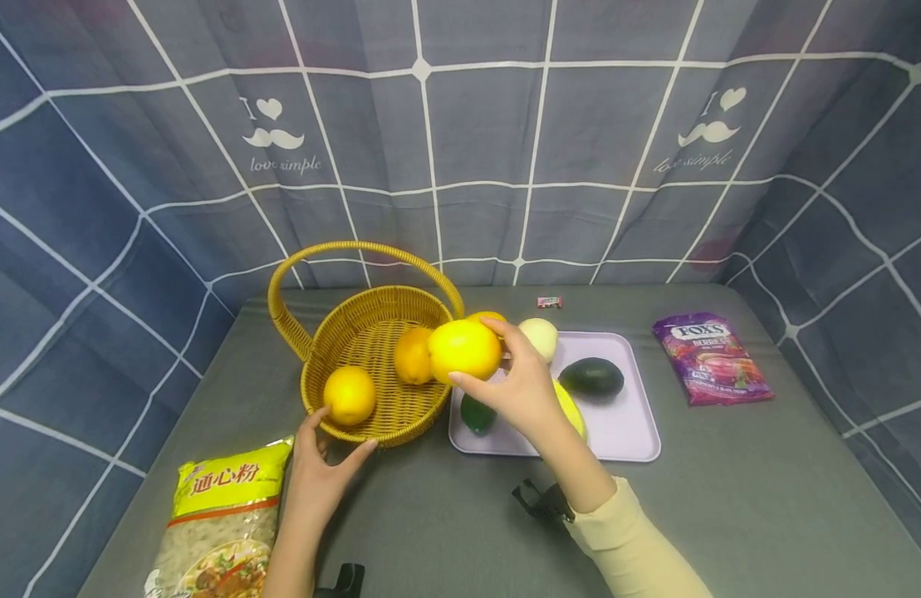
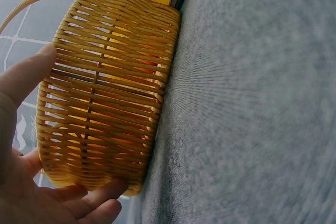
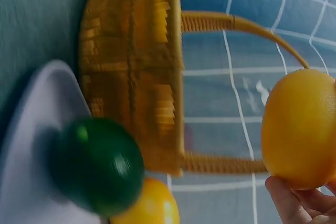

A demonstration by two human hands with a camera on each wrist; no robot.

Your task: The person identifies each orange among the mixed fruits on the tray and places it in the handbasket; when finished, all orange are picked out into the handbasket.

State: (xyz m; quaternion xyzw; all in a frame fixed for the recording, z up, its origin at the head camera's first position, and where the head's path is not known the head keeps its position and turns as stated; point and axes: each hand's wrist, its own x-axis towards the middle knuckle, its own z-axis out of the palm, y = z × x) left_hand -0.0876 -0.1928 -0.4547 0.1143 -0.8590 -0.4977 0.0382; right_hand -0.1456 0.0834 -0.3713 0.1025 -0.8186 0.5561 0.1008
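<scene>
My right hand (image 1: 523,378) pinches a yellow lemon (image 1: 466,351) between thumb and fingers, held up over the right rim of a woven basket (image 1: 378,432). In the right wrist view the lemon (image 3: 299,129) is at the right edge with fingertips beneath it. My left hand (image 1: 318,473) grips the basket's near-left side, and its thumb shows at the rim in the left wrist view. Inside the basket lie an orange (image 1: 350,395) on the left and another orange (image 1: 413,355), partly covered by the lemon. The basket's handle (image 1: 366,247) arches up at the back.
A lilac tray (image 1: 639,432) holds a dark avocado (image 1: 593,379), a green fruit (image 1: 477,415), a pale round fruit (image 1: 539,339) and yellow fruit, partly behind my right arm. A pasta bag (image 1: 224,515) lies front left, a purple candy bag (image 1: 712,359) right, a small wrapped candy (image 1: 549,302) behind.
</scene>
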